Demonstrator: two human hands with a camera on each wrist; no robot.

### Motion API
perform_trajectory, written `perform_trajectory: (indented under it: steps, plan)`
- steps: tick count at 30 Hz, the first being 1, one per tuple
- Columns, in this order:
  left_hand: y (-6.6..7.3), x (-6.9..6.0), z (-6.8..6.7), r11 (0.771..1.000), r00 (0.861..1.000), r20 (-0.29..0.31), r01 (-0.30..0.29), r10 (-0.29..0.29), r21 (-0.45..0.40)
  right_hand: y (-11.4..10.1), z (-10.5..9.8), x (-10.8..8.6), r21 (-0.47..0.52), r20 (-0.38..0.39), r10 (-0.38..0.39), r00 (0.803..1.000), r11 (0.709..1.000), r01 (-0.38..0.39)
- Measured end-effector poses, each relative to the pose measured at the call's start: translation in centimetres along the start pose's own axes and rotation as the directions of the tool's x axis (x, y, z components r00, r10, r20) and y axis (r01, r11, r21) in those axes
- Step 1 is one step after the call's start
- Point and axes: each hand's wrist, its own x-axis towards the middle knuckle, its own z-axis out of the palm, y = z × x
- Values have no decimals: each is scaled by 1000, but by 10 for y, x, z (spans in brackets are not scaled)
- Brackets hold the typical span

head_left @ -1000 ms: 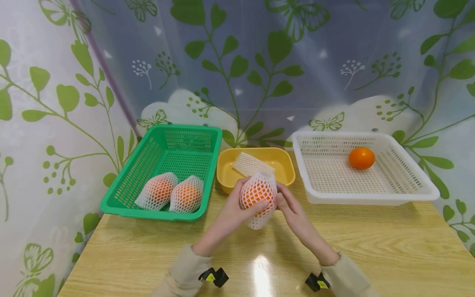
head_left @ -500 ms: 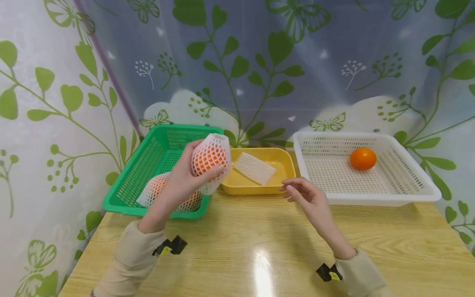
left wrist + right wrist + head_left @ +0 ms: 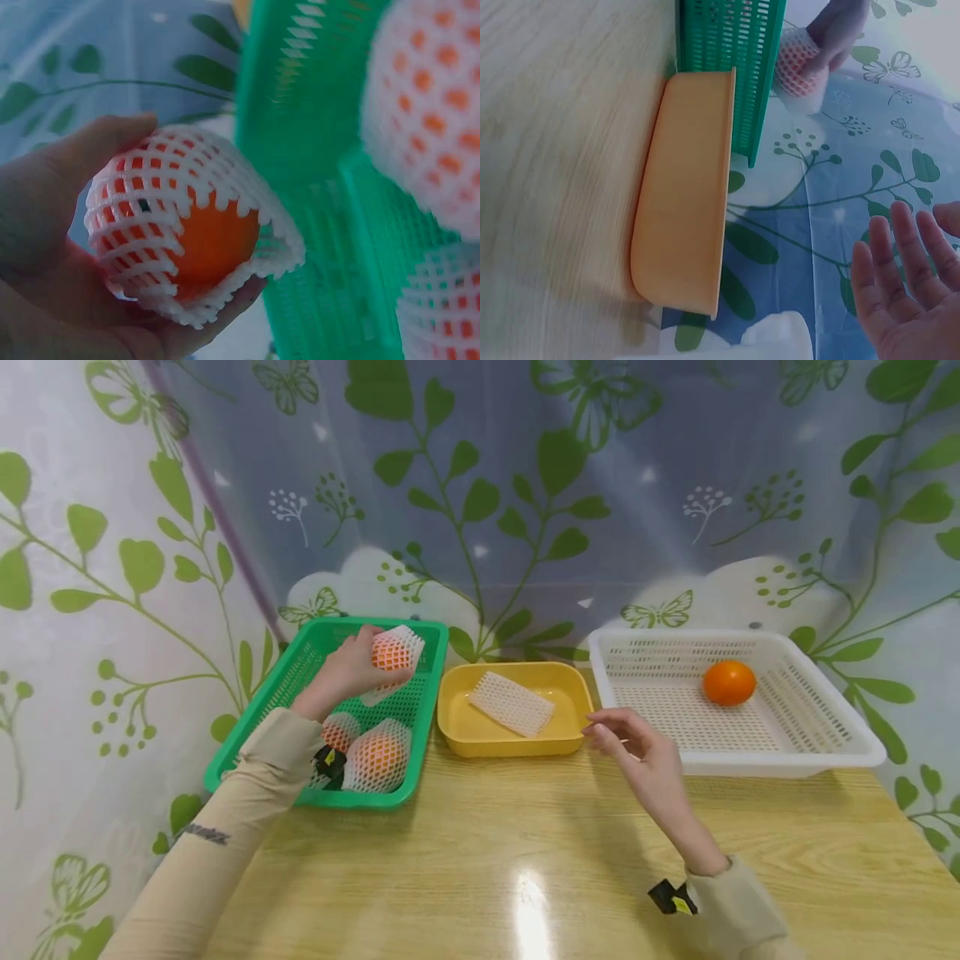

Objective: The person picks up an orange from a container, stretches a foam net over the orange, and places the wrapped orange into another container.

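My left hand (image 3: 347, 665) grips an orange (image 3: 393, 653) wrapped in a white foam net, above the back part of the green basket (image 3: 424, 752). In the left wrist view, bare orange skin shows through the opening of that foam net (image 3: 135, 217). Two more netted oranges lie in the basket's front part; one orange (image 3: 377, 758) is plainly visible, the other is partly hidden by my left wrist. My right hand (image 3: 647, 760) holds nothing and hovers between the yellow tray and the white basket, its fingers relaxed.
An unused foam net (image 3: 513, 703) lies flat in the yellow tray (image 3: 517, 748) at the middle. To the right, the white basket (image 3: 750, 762) holds one bare orange (image 3: 729, 683). All stand on a wooden table (image 3: 480, 860) with a leaf-patterned curtain (image 3: 480, 552) behind.
My left hand has carried the netted orange left from the table's middle to over the green basket. The right hand has let go of it and moved right.
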Motion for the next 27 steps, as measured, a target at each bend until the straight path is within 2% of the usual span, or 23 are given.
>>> perform_trajectory:
  steps: [6, 9, 12, 14, 18, 20, 23, 27]
  plan:
    - [-12, 26, 12, 988, 993, 109, 17, -34, 155, 1, -10, 2, -55, -35, -10, 999, 998, 9]
    - [-17, 34, 18, 971, 983, 168, 36, -78, 237, 0, -15, 3, -63, -46, 4, 999, 998, -7]
    - [-22, 40, 23, 963, 969, 220, 53, -114, 264, -2, -19, 4, -60, -53, 19, 998, 998, -22]
    - [-26, 42, 27, 959, 956, 263, 52, -129, 279, -3, -21, 5, -51, -58, 22, 998, 998, -25]
    - [-31, 44, 35, 956, 915, 378, 29, -144, 293, -3, -24, 6, -37, -70, 21, 997, 999, -23]
    - [-31, 43, 38, 955, 901, 408, 20, -145, 296, -3, -25, 7, -34, -76, 19, 997, 999, -22]
    - [-29, 43, 37, 958, 899, 418, 4, -129, 288, -2, -28, 7, -32, -80, 23, 997, 999, -26]
    - [-27, 44, 33, 958, 905, 420, -56, -70, 280, -1, -32, 10, -51, -93, 21, 995, 998, -26]
